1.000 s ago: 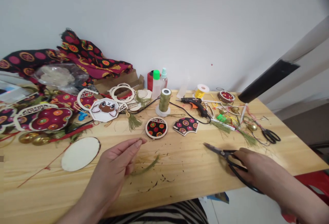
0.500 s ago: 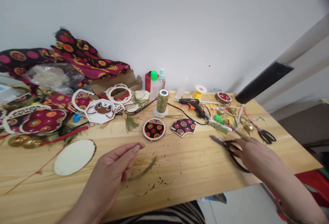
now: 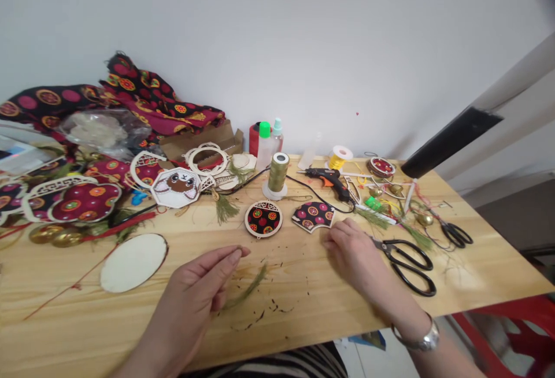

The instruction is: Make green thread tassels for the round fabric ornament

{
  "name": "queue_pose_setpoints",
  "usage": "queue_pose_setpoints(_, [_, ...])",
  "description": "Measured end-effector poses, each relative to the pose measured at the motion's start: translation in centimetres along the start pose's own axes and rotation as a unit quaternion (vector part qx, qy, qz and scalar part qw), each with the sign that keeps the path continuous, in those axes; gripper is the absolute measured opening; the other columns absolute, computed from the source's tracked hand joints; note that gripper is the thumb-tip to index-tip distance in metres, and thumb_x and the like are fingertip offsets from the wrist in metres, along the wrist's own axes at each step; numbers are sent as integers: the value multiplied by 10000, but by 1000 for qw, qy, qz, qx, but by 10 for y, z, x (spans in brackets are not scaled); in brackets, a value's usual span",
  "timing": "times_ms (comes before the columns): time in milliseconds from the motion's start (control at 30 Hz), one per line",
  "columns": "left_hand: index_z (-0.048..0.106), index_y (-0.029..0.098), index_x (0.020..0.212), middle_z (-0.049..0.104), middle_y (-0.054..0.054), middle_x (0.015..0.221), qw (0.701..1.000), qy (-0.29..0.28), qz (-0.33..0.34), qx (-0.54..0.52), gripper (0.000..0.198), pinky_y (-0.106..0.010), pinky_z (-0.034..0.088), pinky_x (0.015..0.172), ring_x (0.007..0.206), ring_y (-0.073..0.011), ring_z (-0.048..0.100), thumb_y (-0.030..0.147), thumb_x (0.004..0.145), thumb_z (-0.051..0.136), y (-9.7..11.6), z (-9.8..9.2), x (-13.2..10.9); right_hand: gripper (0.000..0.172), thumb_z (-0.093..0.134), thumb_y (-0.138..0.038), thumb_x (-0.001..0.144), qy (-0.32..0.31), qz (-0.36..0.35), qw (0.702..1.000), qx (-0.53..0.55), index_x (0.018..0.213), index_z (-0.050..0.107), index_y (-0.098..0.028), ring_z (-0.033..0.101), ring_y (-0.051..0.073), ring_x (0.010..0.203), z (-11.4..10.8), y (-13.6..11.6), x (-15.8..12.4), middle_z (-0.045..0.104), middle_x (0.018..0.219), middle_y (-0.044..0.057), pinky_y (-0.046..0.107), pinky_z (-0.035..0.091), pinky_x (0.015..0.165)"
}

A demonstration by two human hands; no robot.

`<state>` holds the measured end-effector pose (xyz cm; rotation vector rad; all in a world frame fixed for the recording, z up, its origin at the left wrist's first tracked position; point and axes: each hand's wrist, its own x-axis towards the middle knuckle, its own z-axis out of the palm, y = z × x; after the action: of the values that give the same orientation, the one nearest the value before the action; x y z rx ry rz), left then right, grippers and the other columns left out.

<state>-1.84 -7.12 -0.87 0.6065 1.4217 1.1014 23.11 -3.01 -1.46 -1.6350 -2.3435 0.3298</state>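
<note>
My left hand (image 3: pixel 203 280) is closed in a pinch above the front of the table. A small green thread tassel (image 3: pixel 254 288) hangs out below its fingers; the pinched end is hidden. My right hand (image 3: pixel 353 251) is low over the wood with its fingers curled together, and what they hold, if anything, is hidden. Its fingertips are close to a fan-shaped fabric-covered piece (image 3: pixel 313 216). Right of that hand lie black-handled scissors (image 3: pixel 407 259). A round ornament (image 3: pixel 263 219) with a wooden rim lies between the hands, further back.
Behind stand a green thread spool (image 3: pixel 278 173) and bottles (image 3: pixel 264 144). A glue gun (image 3: pixel 327 180) lies right of them. Patterned fabric (image 3: pixel 160 97) and ornaments are heaped at left, near a white oval (image 3: pixel 133 262). Smaller scissors (image 3: pixel 455 233) lie far right.
My right hand has let go of the black-handled scissors and moved left, towards the fan-shaped piece. The scissors now lie on the table. My left hand keeps its pinch, and the view has shifted slightly.
</note>
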Motion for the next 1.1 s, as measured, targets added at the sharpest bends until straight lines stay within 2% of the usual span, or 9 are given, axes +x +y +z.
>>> queue_pose_setpoints(100, [743,150,835,437,65,425,1000,-19,-8,1,323,-151,208,374,413,-49,272,388,617,754,-2,1,1,168,450,-119,838,-30,-4,976,216,722,561,-167,522,170,823,-2,-24,-7,582,793,45,299,423,751])
queue_pose_setpoints(200, [736,147,857,378,81,413,999,-45,-5,10,330,-159,211,378,414,-55,268,396,640,739,-4,2,2,112,459,-188,852,-132,57,881,450,786,545,-162,569,128,697,1,-45,-10,601,730,18,257,451,664])
queue_pose_setpoints(267, [730,145,872,373,82,421,999,-50,0,19,331,-162,213,382,421,-57,270,399,660,724,-5,2,3,115,460,-223,852,-177,103,827,524,782,527,-162,514,92,540,2,-52,-8,561,619,-21,217,413,537])
queue_pose_setpoints(333, [724,144,886,370,83,427,999,-49,5,21,329,-162,212,384,425,-57,270,400,680,707,-4,2,3,111,483,-215,833,-167,113,836,510,747,528,-162,452,74,500,2,-57,-3,520,572,-44,197,360,495])
queue_pose_setpoints(500, [707,152,910,375,87,454,998,-51,35,-7,291,-164,232,397,437,-57,276,362,709,689,4,9,3,120,506,-202,835,-120,39,926,356,738,574,-192,464,83,583,-6,-66,8,552,618,-50,198,357,553])
queue_pose_setpoints(700, [707,141,856,354,93,446,995,-72,57,-25,238,-171,234,393,426,-53,266,338,730,669,12,21,2,138,508,-187,832,-119,17,952,283,896,624,-226,512,104,644,0,-64,9,607,707,-35,225,382,612])
queue_pose_setpoints(800, [705,144,843,359,93,441,996,-67,60,-25,230,-168,227,389,425,-52,267,342,735,663,10,22,4,311,505,-127,801,-121,39,949,287,1079,595,-235,526,115,647,6,-54,6,607,714,-27,247,395,633])
queue_pose_setpoints(1000, [703,146,826,347,97,425,995,-88,40,-37,228,-164,197,375,408,-48,244,353,751,645,4,23,6,378,504,-89,764,-114,79,889,437,1116,512,-228,535,99,604,6,-51,5,566,679,-53,229,426,595])
queue_pose_setpoints(1100, [703,154,846,337,99,425,994,-89,35,-56,226,-164,193,371,399,-48,242,352,755,642,5,26,8,424,494,-75,761,-118,66,881,454,1143,453,-255,514,87,558,4,-57,6,561,682,-68,216,415,549])
